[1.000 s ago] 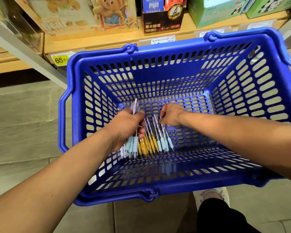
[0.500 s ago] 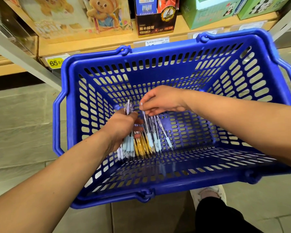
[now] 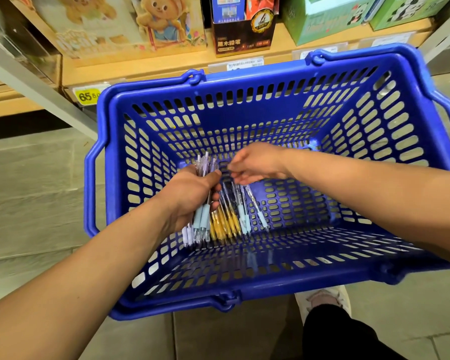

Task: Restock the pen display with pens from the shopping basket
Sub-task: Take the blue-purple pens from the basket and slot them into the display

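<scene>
A blue plastic shopping basket [image 3: 374,141] stands on the floor in front of a shelf. Inside it, my left hand [image 3: 190,196] grips a bundle of pens [image 3: 202,219] with light-blue and lilac grips, their tops sticking up past my thumb. Beside the bundle, several yellow-grip pens [image 3: 224,223] and light-blue-grip pens [image 3: 260,216] lie on the basket floor. My right hand [image 3: 257,165] reaches in from the right, its fingertips pinching the upper end of a clear pen right next to my left thumb. The pen display is not in view.
A wooden shelf [image 3: 166,66] behind the basket holds picture boxes, a dark pencil box [image 3: 240,35] and green boxes [image 3: 322,19]. A yellow price tag [image 3: 87,96] sits on its edge. A grey metal upright [image 3: 37,87] slants at left. My shoe [image 3: 322,300] stands near the basket's front.
My right hand rose from the basket floor with a pen and has moved left toward my left hand's bundle. My left hand keeps its grip and has lifted slightly.
</scene>
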Available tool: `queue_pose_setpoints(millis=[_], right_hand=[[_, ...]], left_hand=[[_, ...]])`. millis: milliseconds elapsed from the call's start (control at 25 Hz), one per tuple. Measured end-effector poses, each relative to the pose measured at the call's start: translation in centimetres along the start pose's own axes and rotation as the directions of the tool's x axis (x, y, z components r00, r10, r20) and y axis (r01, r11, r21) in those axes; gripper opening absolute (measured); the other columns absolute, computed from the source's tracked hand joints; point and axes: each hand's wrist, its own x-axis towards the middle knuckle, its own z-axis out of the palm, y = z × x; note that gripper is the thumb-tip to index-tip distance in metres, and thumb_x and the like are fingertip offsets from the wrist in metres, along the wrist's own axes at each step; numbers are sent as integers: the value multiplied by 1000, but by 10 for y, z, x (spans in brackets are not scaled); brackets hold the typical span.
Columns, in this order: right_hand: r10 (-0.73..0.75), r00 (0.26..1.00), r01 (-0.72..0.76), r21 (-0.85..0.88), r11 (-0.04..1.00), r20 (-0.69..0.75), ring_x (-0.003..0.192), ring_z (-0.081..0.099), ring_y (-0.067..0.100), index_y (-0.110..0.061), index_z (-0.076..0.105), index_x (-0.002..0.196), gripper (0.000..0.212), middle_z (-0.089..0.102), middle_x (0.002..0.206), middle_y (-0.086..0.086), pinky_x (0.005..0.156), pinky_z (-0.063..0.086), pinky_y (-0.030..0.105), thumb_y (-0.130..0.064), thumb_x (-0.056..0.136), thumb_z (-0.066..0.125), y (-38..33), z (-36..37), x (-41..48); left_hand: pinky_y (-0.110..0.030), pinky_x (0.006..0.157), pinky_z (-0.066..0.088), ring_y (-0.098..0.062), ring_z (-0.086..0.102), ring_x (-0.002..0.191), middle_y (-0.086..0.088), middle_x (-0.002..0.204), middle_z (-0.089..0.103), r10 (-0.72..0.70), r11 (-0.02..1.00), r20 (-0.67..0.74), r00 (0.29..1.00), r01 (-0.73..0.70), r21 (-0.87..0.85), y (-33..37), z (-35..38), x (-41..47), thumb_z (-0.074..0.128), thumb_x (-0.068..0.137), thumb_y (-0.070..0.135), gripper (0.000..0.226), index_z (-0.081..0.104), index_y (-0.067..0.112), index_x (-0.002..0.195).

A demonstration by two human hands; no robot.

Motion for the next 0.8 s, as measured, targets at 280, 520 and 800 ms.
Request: queue_pose_setpoints(millis=[280,520,800], right_hand=[[28,987,-150,-840,522,-159,96,67,22,-10,65,116,48,69,106,6,81,56,30,-49,90,68,44,11,9],[81,982,-186,-825,534,-169,74,60,16,-8,65,92,22,58,82,2,62,50,23,-29,96,60,35,14,19],[10,992,-22,89,996,126,99,75,21,2,68,111,19,75,109,17,80,60,24,-5,94,65,-5,-13,1]], left_hand=[[-27,52,51,-12,55,57,-3,74,58,-14,1000,-22,1000,13,-27,1,-6,-3,62,102,21,40,45,3,133],[-25,50,51,-10,53,55,-4,79,58,5,1000,-9,1000,-5,-24,1,-9,-4,75,92,18,45,49,3,125],[-39,67,64,-22,75,73,-13,95,79,16,997,-84,996,-22,-70,0,-7,4,59,102,17,24,54,2,121]])
